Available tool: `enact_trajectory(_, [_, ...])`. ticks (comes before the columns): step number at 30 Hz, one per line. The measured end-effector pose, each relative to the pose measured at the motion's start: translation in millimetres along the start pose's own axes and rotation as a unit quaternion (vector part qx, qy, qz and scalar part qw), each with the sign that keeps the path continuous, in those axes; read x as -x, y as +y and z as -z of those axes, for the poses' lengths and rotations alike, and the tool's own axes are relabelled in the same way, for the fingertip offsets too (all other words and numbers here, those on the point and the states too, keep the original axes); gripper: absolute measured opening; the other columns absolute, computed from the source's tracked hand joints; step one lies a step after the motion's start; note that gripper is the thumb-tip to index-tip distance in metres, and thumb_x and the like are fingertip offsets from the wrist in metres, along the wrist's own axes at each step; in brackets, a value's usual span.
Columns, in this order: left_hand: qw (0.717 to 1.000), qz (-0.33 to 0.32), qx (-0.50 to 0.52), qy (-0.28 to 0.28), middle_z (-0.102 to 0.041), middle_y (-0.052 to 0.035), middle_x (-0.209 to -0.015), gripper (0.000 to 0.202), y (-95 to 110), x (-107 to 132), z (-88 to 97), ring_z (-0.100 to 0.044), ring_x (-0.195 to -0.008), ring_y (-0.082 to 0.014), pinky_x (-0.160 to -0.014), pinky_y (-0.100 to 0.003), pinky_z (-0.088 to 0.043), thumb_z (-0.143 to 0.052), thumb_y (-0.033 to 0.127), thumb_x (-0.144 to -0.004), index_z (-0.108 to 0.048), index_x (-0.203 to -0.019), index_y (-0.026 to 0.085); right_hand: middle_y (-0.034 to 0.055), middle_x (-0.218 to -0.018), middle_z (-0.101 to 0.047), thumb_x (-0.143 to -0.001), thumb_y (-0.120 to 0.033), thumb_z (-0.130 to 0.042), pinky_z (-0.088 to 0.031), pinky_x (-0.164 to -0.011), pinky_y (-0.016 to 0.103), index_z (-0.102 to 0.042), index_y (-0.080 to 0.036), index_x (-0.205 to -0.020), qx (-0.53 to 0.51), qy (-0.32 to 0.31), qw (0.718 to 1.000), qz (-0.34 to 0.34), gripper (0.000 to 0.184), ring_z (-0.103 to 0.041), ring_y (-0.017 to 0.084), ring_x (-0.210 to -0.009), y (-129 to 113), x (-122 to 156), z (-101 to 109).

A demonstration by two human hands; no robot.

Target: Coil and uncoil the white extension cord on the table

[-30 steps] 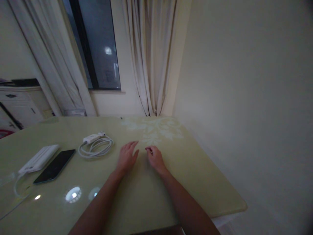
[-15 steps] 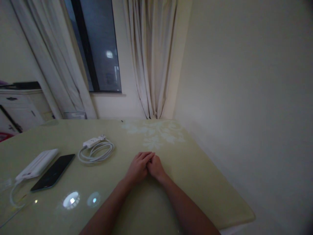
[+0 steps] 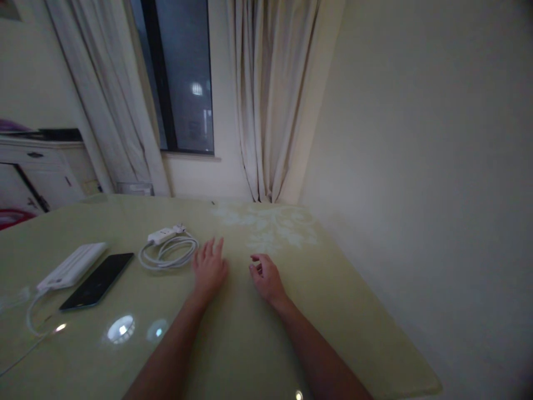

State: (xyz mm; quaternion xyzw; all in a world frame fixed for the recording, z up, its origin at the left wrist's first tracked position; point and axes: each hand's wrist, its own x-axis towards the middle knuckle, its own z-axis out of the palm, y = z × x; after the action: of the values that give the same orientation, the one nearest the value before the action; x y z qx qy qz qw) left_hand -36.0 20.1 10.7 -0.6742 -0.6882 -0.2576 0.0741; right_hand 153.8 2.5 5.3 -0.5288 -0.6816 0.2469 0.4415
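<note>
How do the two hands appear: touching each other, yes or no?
No, a strip of tabletop shows between the left hand and the right hand.

Ok so on my table (image 3: 341, 322), far left is the power bank (image 3: 73, 266), phone (image 3: 97, 281) just to its right. Coiled cord (image 3: 169, 253) sits further right and a bit behind the phone. Then my left hand (image 3: 210, 269), right beside the coil, can't tell if touching. My right hand (image 3: 266, 278) is right of that, gap between. Window's (image 3: 185, 78) behind the table, between two curtains (image 3: 275, 89); cabinet (image 3: 54, 166) back left, wall (image 3: 416, 166) along the right.
</note>
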Motion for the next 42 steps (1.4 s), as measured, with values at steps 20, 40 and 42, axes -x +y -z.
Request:
enact_trajectory(20, [0.986, -0.085, 0.116, -0.086, -0.073, -0.0118, -0.123, 0.032, 9, -1, -0.8, -0.066, -0.116, -0.0286, -0.102, -0.041, -0.047, -0.056, 0.031, -0.096, -0.067, -0.123, 0.019, 0.0099, -0.092, -0.075, -0.094, -0.052, -0.057, -0.055, -0.076, 0.031, -0.071, -0.016, -0.102, -0.090, 0.040, 0.988, -0.119, 0.040, -0.073, 0.020, -0.079, 16, -11, -2])
enact_trajectory(40, [0.972, -0.024, 0.232, -0.005, -0.075, -0.0084, -0.099, 0.037, -6, -2, 35.1, -0.070, -0.086, -0.0206, -0.081, -0.033, -0.054, -0.045, 0.040, -0.099, -0.067, -0.118, 0.018, 0.0035, -0.063, -0.070, -0.070, -0.048, -0.072, -0.048, -0.054, 0.025, -0.070, -0.016, -0.067, -0.351, 0.110, 0.894, -0.256, 0.032, -0.062, 0.015, -0.055, 22, -21, 6])
enact_trajectory(42, [0.990, 0.036, 0.136, -0.001, -0.074, -0.0114, -0.106, 0.041, -52, -6, 48.1, -0.070, -0.091, -0.0233, -0.084, -0.035, -0.054, -0.044, 0.040, -0.097, -0.065, -0.121, 0.014, 0.0031, -0.062, -0.070, -0.070, -0.048, -0.072, -0.047, -0.053, 0.025, -0.070, -0.017, -0.066, -0.351, 0.104, 0.894, -0.258, 0.032, -0.061, 0.015, -0.054, 21, -20, 7])
